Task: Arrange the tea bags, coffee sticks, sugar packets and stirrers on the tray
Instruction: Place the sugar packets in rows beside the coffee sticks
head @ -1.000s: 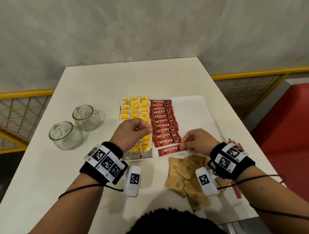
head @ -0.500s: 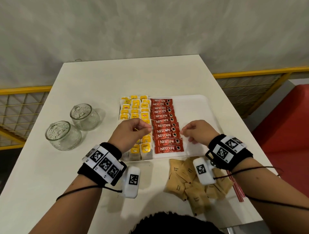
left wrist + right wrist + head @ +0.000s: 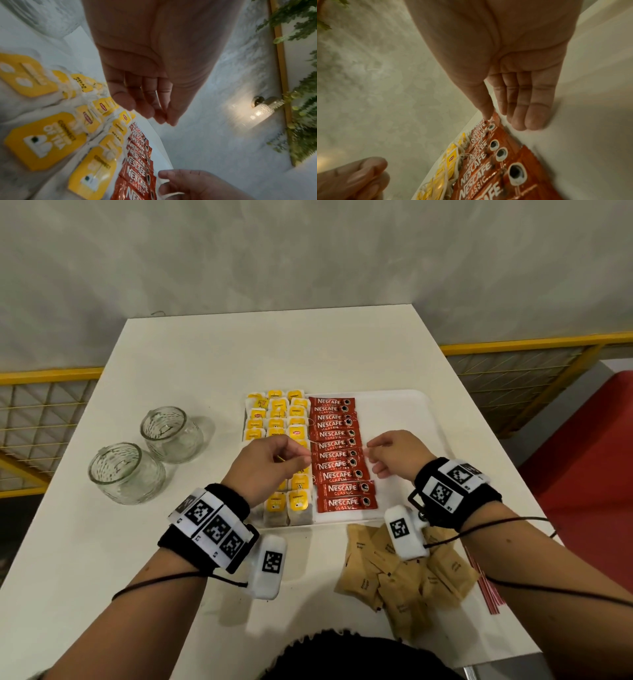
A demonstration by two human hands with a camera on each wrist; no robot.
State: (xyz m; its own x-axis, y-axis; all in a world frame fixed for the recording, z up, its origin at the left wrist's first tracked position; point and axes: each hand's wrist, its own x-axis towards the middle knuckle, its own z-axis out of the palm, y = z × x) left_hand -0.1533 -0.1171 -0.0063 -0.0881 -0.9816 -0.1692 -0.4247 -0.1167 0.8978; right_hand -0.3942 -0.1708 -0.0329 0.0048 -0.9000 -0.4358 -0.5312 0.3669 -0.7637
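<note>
On the white tray [image 3: 404,419], yellow-tagged tea bags [image 3: 275,419] fill the left columns. Red coffee sticks [image 3: 337,455] lie in one column beside them. My left hand [image 3: 306,457] hovers over the tea bags with its fingertips at the sticks' left ends. Its fingers are loosely bent, and the left wrist view shows nothing held in this hand [image 3: 163,119]. My right hand [image 3: 370,448] is at the sticks' right ends with fingers straight. In the right wrist view the thumb tip of that hand [image 3: 505,119] touches a stick's end [image 3: 494,117]. Brown sugar packets [image 3: 404,577] and red stirrers [image 3: 488,590] lie on the table.
Two glass jars [image 3: 173,433] [image 3: 125,474] stand on the white table left of the tray. The tray's right half is bare. A yellow railing [image 3: 513,344] runs behind the table and a red surface [image 3: 589,460] lies to its right.
My right hand let go of the nearest coffee stick at the near end of the column and moved farther up to the middle sticks. The left hand barely moved.
</note>
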